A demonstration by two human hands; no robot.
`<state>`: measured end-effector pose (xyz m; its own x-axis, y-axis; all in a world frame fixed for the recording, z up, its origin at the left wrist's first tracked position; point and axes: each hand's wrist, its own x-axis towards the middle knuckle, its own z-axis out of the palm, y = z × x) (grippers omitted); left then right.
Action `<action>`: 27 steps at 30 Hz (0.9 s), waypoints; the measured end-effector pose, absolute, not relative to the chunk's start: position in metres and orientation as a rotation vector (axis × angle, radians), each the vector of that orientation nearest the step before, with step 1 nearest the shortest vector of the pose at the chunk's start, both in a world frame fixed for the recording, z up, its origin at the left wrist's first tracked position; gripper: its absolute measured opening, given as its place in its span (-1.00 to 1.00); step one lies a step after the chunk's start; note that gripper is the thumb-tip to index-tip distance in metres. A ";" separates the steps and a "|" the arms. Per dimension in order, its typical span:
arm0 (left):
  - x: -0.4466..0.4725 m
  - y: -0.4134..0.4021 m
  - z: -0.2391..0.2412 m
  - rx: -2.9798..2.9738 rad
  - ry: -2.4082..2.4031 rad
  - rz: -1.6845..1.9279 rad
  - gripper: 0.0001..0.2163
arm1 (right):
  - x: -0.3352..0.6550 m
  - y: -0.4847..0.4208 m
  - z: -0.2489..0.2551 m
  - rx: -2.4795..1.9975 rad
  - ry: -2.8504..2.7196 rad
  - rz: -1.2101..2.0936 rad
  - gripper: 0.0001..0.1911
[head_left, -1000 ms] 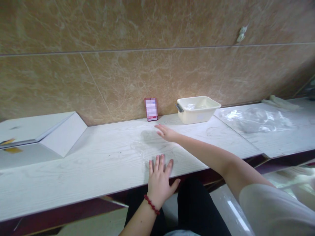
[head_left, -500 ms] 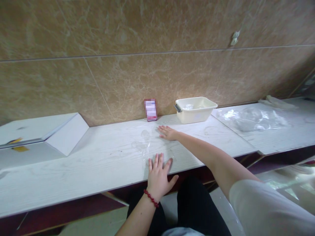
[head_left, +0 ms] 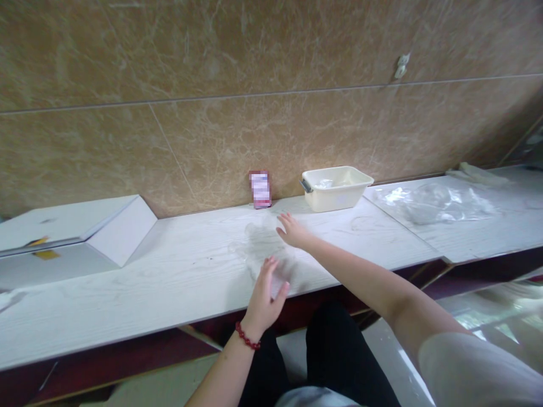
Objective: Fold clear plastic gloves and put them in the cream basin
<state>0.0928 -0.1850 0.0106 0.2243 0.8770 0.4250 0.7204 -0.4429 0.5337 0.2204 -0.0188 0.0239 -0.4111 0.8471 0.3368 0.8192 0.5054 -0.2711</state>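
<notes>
On the white wood-grain counter (head_left: pixel 169 282) lies a thin clear plastic piece (head_left: pixel 257 240), spread flat; its shape resembles a disposable glove, though its edges are faint. My left hand (head_left: pixel 268 294), with a red bead bracelet (head_left: pixel 247 336) at the wrist, is over its near end, thumb apart from the fingers and nothing held. At its far right side is my right hand (head_left: pixel 292 230), fingers apart, empty and slightly raised from the counter. Whether either hand touches the plastic I cannot tell.
Against the wall stands a pixelated phone-like object (head_left: pixel 260 190). Right of it is a cream plastic bin (head_left: pixel 339 198) with clear plastic inside. A crumpled clear bag (head_left: pixel 436 203) lies farther right. A white box (head_left: pixel 123 232) occupies the left side.
Both hands were laid flat on the plastic and counter; now they are lifted and turned, palms more toward each other. The left hand has shifted slightly left.
</notes>
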 end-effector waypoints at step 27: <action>0.025 -0.043 0.004 2.743 1.517 0.057 -0.47 | 0.215 -0.106 -0.018 -1.355 -2.467 -0.100 -0.46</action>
<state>0.0246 -0.0426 0.0038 0.5310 0.8469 0.0285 0.8467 -0.5316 0.0231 0.2148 -0.1060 -0.0180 -0.4968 0.8092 0.3137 0.8320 0.5469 -0.0931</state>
